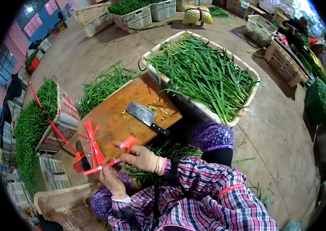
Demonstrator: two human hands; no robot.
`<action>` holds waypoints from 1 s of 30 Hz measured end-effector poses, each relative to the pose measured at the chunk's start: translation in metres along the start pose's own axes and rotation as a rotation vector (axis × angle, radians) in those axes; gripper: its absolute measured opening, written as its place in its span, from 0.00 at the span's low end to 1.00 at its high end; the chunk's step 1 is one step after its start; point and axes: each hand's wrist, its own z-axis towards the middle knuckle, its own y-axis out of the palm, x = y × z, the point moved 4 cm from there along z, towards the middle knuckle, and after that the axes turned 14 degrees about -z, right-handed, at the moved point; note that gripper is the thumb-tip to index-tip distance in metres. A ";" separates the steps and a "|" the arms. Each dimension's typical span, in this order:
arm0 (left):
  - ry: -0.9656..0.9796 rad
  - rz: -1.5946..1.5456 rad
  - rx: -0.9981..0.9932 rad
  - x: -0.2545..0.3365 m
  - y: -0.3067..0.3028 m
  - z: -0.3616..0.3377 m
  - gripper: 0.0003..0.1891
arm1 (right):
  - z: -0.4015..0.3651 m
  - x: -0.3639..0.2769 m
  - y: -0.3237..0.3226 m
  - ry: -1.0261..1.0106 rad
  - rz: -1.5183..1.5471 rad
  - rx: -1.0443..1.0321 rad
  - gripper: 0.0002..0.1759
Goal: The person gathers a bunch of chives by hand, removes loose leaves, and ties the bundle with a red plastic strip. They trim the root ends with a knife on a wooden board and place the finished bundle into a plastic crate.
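Observation:
My left hand is closed on a red plastic strip at the near edge of the wooden board. The fingers of my right hand pinch the same strip, and a loop of it stands up by my thumb. A bundle of red strips lies at the board's left edge, just beyond my left hand. Farther up the board rests a cleaver with a black handle, and small green cuttings lie around its blade.
A white crate full of long green stalks stands beyond the board. More greens fill the left side. An empty beige crate sits at lower left. Another person works at far right.

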 end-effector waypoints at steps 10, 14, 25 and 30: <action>0.155 0.201 0.120 0.010 -0.070 0.066 0.17 | 0.030 0.033 -0.117 0.191 -1.004 0.493 0.31; 0.120 0.013 0.256 0.012 -0.078 0.084 0.16 | 0.025 0.050 -0.121 0.376 -1.553 0.308 0.43; 0.016 -0.161 0.284 -0.014 -0.091 0.095 0.15 | 0.052 0.072 -0.076 0.385 -0.912 0.434 0.27; -0.027 -0.153 0.290 -0.021 -0.095 0.098 0.16 | 0.103 0.115 -0.004 0.268 0.144 0.433 0.25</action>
